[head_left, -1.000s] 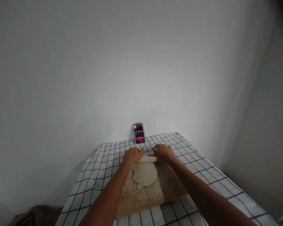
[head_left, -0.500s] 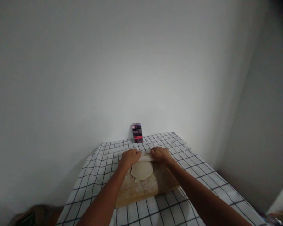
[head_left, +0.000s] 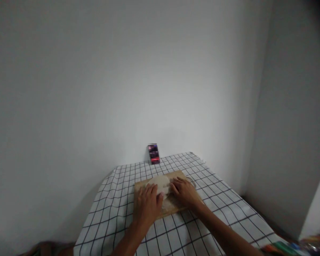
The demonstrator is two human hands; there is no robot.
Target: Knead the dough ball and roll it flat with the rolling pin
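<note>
A flattened sheet of pale dough [head_left: 158, 180] lies on a floured wooden board [head_left: 176, 174]. Across its near part is a pale rolling pin [head_left: 164, 190], mostly covered by my hands and hard to tell from the dough. My left hand [head_left: 149, 201] rests over the pin's left side, fingers stretched forward and thumb apart. Over the right side lies my right hand [head_left: 183, 190], its fingers extended and slightly bent. Neither hand is wrapped round the pin; palms and fingers press from above.
A white tablecloth with dark checks [head_left: 176, 231] covers the table. Against the wall at the back leans a blurred dark phone-like object [head_left: 154, 154]. Beside the board's right edge lies a thin loop [head_left: 192, 180]. Colourful items [head_left: 281, 248] show at the lower right.
Both hands have rolled the pin back towards me, from the dough's far edge to its near part. Their fingers have gone from curled round the pin to stretched out. The view has shifted slightly.
</note>
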